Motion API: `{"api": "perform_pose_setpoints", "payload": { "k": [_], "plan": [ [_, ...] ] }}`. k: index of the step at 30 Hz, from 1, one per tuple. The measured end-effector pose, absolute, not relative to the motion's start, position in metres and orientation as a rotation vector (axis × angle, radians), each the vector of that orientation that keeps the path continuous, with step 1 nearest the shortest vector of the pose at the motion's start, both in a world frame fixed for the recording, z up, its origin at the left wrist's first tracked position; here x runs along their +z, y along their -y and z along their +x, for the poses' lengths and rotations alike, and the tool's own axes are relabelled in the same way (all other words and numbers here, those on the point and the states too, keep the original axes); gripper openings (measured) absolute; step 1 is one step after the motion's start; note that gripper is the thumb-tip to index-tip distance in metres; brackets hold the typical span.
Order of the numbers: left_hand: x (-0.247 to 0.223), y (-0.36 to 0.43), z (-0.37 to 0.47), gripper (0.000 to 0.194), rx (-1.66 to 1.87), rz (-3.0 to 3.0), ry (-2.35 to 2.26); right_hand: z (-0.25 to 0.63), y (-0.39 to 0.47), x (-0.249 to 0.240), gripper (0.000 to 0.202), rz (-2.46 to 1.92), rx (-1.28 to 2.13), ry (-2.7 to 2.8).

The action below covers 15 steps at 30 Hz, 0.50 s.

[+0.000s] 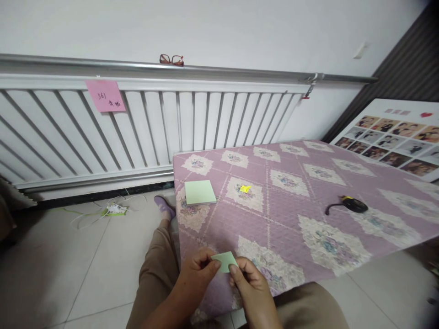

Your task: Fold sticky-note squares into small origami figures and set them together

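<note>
A small piece of light green paper point(224, 262) is held between my two hands above the near edge of the patterned table. My left hand point(199, 277) pinches its left side, thumb on top. On its right side, my right hand point(251, 284) grips the lower corner between thumb and fingers. Farther back, at the table's left edge, lies a pad of light green paper point(200, 192). A small yellow folded-looking item point(245, 188) rests to the right of the pad.
The table point(284, 205) has a purple floral cloth. A black and yellow object with a strap point(355, 204) lies at the right. Behind stands a white radiator point(199, 119) with a pink note point(105, 96); glasses point(172, 60) sit on the pipe. A power strip point(116, 209) is on the floor.
</note>
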<state>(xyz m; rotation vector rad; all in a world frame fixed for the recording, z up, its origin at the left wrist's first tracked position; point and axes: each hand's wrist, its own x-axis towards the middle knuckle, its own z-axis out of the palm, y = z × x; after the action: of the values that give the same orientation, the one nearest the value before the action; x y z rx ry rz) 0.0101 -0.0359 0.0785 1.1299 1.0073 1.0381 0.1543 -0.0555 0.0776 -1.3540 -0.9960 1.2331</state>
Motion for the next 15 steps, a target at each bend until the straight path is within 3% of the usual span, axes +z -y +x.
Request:
{"api": "perform_pose_setpoints", "payload": {
  "k": [15],
  "plan": [
    [0.080,0.019,-0.003,0.040,0.798,0.966,-1.010,0.172,0.052,0.087,0.039,-1.290,1.397,1.093]
  ]
}}
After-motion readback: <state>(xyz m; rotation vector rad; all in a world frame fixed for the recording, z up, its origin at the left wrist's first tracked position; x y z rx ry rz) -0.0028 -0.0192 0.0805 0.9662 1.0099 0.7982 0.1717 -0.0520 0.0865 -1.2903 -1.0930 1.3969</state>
